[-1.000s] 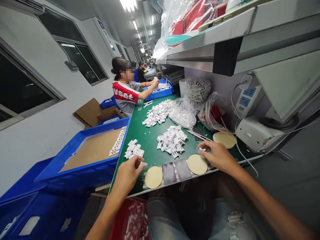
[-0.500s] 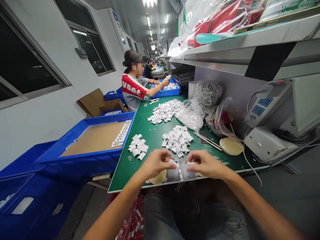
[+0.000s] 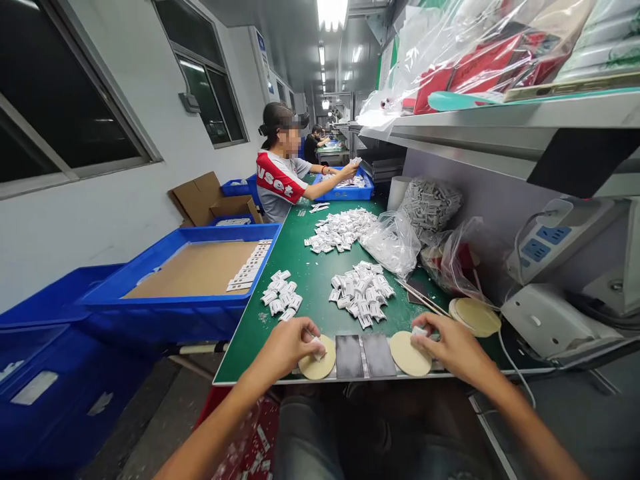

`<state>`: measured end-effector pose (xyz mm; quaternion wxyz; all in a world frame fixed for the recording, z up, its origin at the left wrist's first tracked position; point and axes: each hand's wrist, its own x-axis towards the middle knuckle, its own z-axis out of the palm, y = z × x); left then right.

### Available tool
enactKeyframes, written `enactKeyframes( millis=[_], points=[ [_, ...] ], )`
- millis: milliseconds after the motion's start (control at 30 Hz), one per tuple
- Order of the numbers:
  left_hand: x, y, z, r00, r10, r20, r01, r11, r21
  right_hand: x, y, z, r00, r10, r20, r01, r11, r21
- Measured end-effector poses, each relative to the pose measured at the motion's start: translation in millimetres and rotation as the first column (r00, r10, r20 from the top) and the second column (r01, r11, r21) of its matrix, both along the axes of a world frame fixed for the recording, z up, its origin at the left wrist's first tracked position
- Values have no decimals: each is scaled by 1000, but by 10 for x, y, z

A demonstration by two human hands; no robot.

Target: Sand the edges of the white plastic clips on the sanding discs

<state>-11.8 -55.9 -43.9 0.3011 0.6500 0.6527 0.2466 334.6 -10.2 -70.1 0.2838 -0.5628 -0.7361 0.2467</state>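
Left hand fingers: in the left hand [image 3: 289, 348], thumb and fingertips are pinched together on a small left white piece [image 3: 317, 343], with little gap between them.
Right hand fingers: in the right hand [image 3: 450, 340], a small right white piece [image 3: 419, 331] is gripped between thumb and curled fingers — partly hidden by them.
Left disc: the left piece is held over the left cream disc [image 3: 323, 369]; whether contact is made cannot be told.
Right disc: the right piece is held at the upper right edge of the right cream disc [image 3: 409, 357]; contact cannot be told here either.
Dark pads: two dark rectangular pads [image 3: 349, 358] are set side by side between the discs, along the near edge of the green table [image 3: 240, 350].
White parts: a central pile [image 3: 363, 291] is located beyond the pads, a smaller pile [image 3: 281, 293] to its left, and a larger far pile [image 3: 343, 230] farther back.
Right side of table: thin rods [image 3: 427, 298] are laid near a stack of cream discs [image 3: 477, 318]; a clear plastic bag [image 3: 393, 241] is placed beside the far pile.
Left of table: a blue tray [image 3: 150, 301] is lined with brown board [image 3: 195, 268] — white strips [image 3: 251, 267] are lined up along its right side.
Far end: white pieces are held by a co-worker [image 3: 280, 177] above a blue bin [image 3: 345, 193].
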Motion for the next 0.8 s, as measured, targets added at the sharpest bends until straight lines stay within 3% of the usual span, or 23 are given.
enactKeyframes(
  millis=[100,167,333,467,567,700,767,800],
  points=[
    [-74,-4,12,973,224,-45,-210,955,211,34,-31,-12,995,-102,-10,103,993,63],
    [-30,79,56,962,271,-10,-252,907,337,-83,-44,33,997,-67,-27,69,995,76],
    [335,674,57,996,-10,89,-19,949,314,-654,189,232,992,123,-36,-120,990,77],
    [499,1162,-40,990,-98,98,62,948,313,-988,593,263,987,158,-34,-153,979,132],
    [307,1247,-90,996,17,88,-49,924,379,-1021,687,237,992,108,-63,-92,973,212],
    [-211,1143,-143,944,319,82,-320,829,459,-897,537,351,973,62,-222,-19,981,193],
    [-448,1117,-166,887,458,64,-431,769,472,-818,468,461,879,96,-468,-64,994,84],
    [-542,1121,-177,857,512,49,-472,745,472,-773,443,499,833,51,-551,-21,998,61]
  ],
)
